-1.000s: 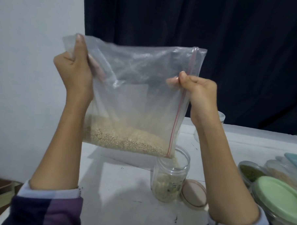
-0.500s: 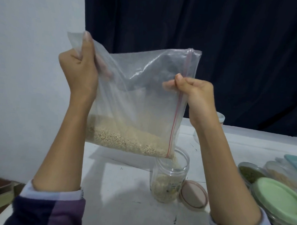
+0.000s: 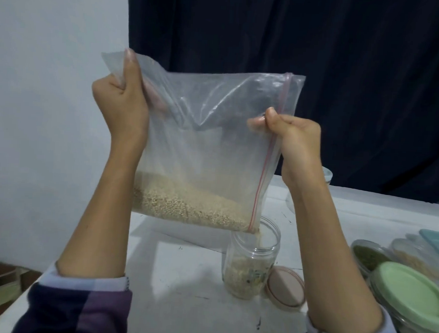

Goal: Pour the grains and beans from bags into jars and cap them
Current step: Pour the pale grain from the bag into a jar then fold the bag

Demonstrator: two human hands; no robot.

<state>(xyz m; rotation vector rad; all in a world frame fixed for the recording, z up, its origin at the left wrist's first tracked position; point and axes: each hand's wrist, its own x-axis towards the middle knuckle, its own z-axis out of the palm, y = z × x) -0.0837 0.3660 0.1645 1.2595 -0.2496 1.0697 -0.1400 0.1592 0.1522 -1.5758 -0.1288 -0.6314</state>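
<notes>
Clear plastic is being tilted further than it was a second ago: the zip bag (image 3: 210, 130) is being held up by both hands above the worktop (image 3: 183, 273), and its left corner is being raised higher by the left hand (image 3: 120, 104), whose grip is curled tight round the bunched plastic. The zip edge is being pinched between thumb and fingers of the right hand (image 3: 293, 142). Pale grains (image 3: 186, 207), previously banked level along the lower fold, are now being slid toward the lowest corner, and a thin stream is being let out there into the open jar (image 3: 251, 258), which is standing near the worktop's front edge, directly beneath the corner. Judging by the jar being under half full and the bag's heap being large, the pour is only being started. A pink lid (image 3: 285, 286) is lying just beside the jar on the right, so capping is not yet being done. Other containers, one under a green lid (image 3: 414, 290), are being kept at the right edge.
</notes>
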